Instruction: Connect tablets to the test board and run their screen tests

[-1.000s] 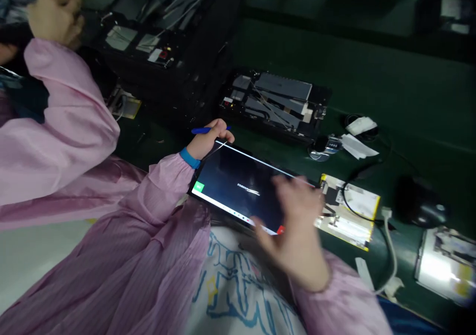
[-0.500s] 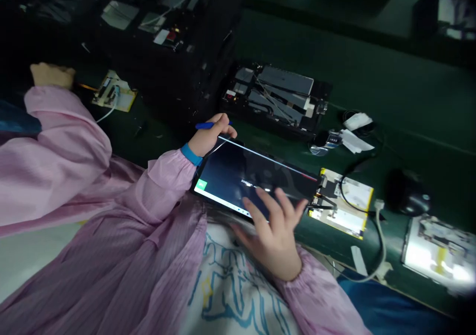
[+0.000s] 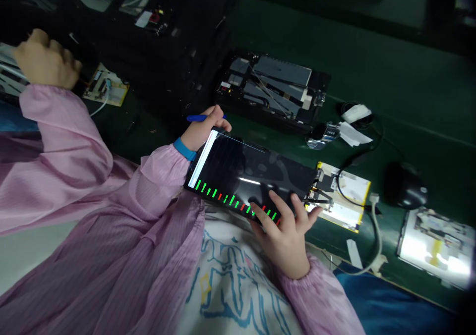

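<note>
Far left of the grip, a co-worker's closed hand point(image 3: 46, 60) in a pink striped sleeve, working apart. Next, the left hand point(image 3: 201, 136), bright blue wristband point(image 3: 185, 149) at its wrist, closing narrowly around a slim blue pen point(image 3: 199, 118) while pinching the corner of a flat black glossy tablet point(image 3: 253, 171), seemingly steadying it with the pen tucked aside. Right of the grip, the right hand point(image 3: 284, 241) spreading wide, holding nothing, fingertips point(image 3: 256, 210) at the tablet's lit lower edge. Just beyond, a yellow-edged white circuit board point(image 3: 347, 194) lying flat on a dark green bench mat point(image 3: 409, 77), within easy reach.
</note>
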`<state>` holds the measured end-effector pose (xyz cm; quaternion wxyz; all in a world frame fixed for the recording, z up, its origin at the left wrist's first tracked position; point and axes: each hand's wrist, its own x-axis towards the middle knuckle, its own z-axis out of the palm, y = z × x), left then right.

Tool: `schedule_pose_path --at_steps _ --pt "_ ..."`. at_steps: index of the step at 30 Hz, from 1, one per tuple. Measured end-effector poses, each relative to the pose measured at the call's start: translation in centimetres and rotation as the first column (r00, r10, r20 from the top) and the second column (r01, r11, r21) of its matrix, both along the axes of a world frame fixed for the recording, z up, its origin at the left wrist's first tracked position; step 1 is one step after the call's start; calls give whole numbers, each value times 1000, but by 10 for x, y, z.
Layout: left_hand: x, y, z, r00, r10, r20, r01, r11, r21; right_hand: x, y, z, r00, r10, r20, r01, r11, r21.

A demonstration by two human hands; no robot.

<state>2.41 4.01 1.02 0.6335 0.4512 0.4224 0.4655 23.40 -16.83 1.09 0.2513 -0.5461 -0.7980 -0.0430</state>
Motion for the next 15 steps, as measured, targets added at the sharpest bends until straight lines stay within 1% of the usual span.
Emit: schedule_pose_path --at_steps 2,4,7,9,10,11,13,15 --pt "1 0 2 1000 30 11 -29 999 -24 2 0 2 1000 17 -18 -17 1000 -20" --pt "3 -1 6 998 48 28 -46 997 -69 10 3 5 995 32 -94 -34 999 -19" --pt "5 -3 14 996 66 59 -56 987 -152 32 19 8 961 13 -278 -12 1000 6" --pt "6 -5 20 995 68 70 -54 980 -192 49 37 8 903 -31 -428 40 999 12" --pt "7 -5 23 995 69 73 -52 977 -208 55 47 6 855 -53 -515 68 998 9" --pt "7 -6 26 995 71 74 -53 973 -223 61 57 4 790 -69 -610 92 996 6" --pt "9 -6 30 994 86 70 -66 965 -253 67 75 -2 620 -77 -781 125 992 0" --pt "11 -5 33 993 104 61 -83 956 -283 68 85 -9 460 -82 -884 125 992 -27"
